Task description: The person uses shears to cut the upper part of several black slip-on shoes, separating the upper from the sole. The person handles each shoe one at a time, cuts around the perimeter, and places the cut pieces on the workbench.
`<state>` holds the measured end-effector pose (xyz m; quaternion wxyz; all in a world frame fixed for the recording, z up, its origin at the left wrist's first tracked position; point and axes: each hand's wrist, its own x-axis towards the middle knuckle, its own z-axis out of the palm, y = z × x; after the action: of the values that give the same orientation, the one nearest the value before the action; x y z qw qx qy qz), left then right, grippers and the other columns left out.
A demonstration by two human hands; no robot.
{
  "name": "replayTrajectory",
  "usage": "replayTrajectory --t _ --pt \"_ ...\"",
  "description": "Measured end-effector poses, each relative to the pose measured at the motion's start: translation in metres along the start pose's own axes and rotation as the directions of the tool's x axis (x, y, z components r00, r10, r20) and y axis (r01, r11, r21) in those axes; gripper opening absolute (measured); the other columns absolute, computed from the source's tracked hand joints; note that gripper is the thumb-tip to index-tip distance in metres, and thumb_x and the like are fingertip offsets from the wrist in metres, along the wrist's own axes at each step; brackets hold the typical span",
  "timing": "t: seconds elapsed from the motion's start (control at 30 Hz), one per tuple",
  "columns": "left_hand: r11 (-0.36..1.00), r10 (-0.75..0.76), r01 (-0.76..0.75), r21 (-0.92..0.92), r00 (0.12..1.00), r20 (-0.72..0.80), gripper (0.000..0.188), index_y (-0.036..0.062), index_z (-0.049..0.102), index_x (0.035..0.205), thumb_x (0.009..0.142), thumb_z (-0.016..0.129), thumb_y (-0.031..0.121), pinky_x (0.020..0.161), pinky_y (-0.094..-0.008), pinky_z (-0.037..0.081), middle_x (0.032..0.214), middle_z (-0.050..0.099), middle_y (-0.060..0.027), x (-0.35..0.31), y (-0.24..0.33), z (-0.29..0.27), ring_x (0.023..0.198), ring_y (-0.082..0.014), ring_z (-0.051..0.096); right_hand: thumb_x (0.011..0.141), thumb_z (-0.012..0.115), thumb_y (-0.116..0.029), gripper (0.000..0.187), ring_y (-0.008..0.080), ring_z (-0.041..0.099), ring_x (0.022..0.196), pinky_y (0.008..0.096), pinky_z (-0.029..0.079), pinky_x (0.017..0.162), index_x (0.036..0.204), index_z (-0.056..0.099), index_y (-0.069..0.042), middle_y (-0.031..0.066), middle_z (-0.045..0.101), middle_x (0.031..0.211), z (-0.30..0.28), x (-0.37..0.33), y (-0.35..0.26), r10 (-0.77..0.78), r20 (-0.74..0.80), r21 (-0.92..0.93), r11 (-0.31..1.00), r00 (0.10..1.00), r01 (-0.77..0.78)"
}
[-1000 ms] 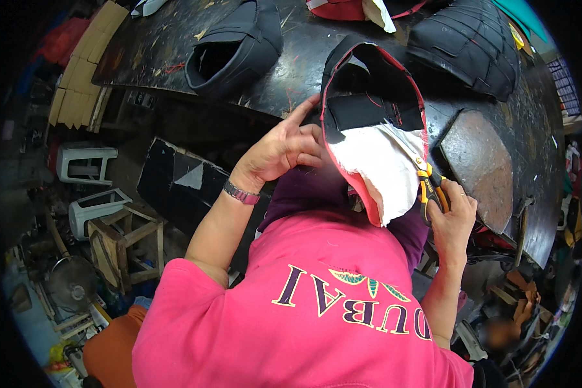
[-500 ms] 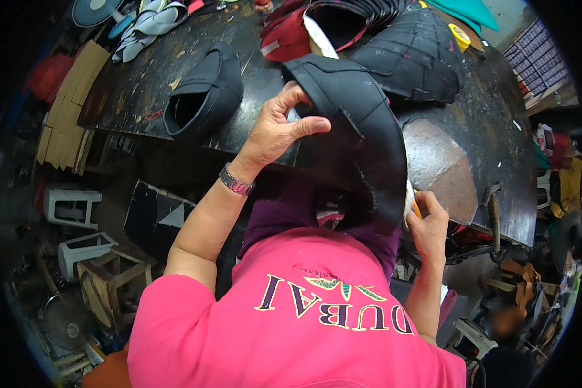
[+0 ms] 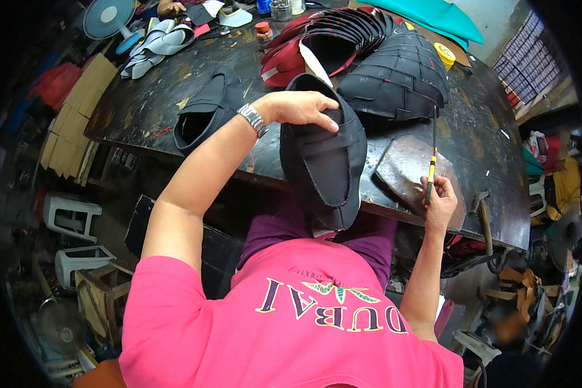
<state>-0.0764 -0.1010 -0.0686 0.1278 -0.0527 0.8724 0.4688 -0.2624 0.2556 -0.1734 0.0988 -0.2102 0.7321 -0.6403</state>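
My left hand grips a black shoe upper at its opening, thumb over the tongue area and the other fingers partly hidden. The toe end points down toward my lap, just past the table's near edge. In my right hand is a screwdriver with a yellow and black handle, its thin dark shaft pointing up and away from me. It stands apart from the shoe, above a worn flat slab. A second black shoe rests on the table to the left.
Nested black shoe uppers and red-lined ones lie at the back of the dark table. A hammer sits at the near right edge. Grey cut pieces, a fan and another person's hand are far left.
The shoe has turned from its side to show its top, toe toward me. My right hand has moved up and away from the shoe's edge, bringing the screwdriver into full view.
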Motion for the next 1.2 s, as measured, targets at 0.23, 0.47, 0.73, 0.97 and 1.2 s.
replayTrajectory --t 0.23,0.47,0.73,0.97,1.2 --pt "0.950 -0.172 0.145 -0.277 0.982 -0.075 0.062 -0.0007 0.050 0.147 0.099 0.067 0.035 0.097 -0.0258 0.046 0.131 0.065 -0.0063 -0.012 0.004 -0.005 0.112 -0.0117 0.058 0.090 0.068 0.002 0.009 0.0024 0.057 0.072 0.0186 0.044 0.066 0.098 0.065 0.000 -0.0027 0.065 0.083 0.009 -0.006 0.006 -0.148 0.077 -0.027 0.988 0.986 0.150" --pt "0.966 -0.136 0.119 -0.231 0.989 -0.056 0.065 0.0011 0.049 0.149 0.098 0.069 0.037 0.099 -0.0286 0.046 0.137 0.061 -0.0101 -0.011 -0.005 0.006 0.122 -0.0156 0.055 0.085 0.069 0.000 0.017 0.0040 0.057 0.072 0.0204 0.047 0.066 0.102 0.067 0.001 -0.0007 0.068 0.085 0.009 -0.006 0.012 -0.150 0.134 -0.145 0.975 0.980 0.169" --pt "0.941 -0.006 0.010 -0.337 1.000 0.013 0.062 -0.0069 0.049 0.144 0.095 0.073 0.022 0.104 -0.0269 0.046 0.128 0.067 -0.0052 -0.008 -0.017 0.017 0.113 -0.0111 0.060 0.085 0.070 0.000 0.019 0.0040 0.057 0.072 0.0213 0.046 0.065 0.104 0.068 0.002 -0.0010 0.066 0.084 0.007 -0.009 0.008 -0.156 0.082 -0.157 0.973 0.984 0.168" --pt "0.932 0.063 -0.117 -0.342 0.984 -0.165 0.068 -0.0097 0.048 0.144 0.089 0.079 0.016 0.108 -0.0273 0.042 0.133 0.064 -0.0075 -0.051 0.004 0.031 0.118 -0.0117 0.058 0.079 0.078 -0.025 0.029 0.0312 0.069 0.075 0.0423 0.052 0.072 0.096 0.068 -0.004 0.0160 0.070 0.082 -0.040 0.017 -0.011 -0.140 -0.146 -0.766 0.643 0.979 -0.022" --pt "0.909 0.061 -0.151 -0.389 0.970 -0.235 0.068 -0.0102 0.047 0.144 0.089 0.079 0.014 0.106 -0.0257 0.044 0.132 0.064 -0.0064 -0.068 0.021 0.047 0.117 -0.0108 0.058 0.083 0.075 -0.025 0.034 0.0324 0.072 0.079 0.0415 0.054 0.075 0.094 0.067 0.006 0.0228 0.071 0.087 -0.060 0.052 -0.016 0.038 0.066 -0.812 0.583 0.997 0.031"
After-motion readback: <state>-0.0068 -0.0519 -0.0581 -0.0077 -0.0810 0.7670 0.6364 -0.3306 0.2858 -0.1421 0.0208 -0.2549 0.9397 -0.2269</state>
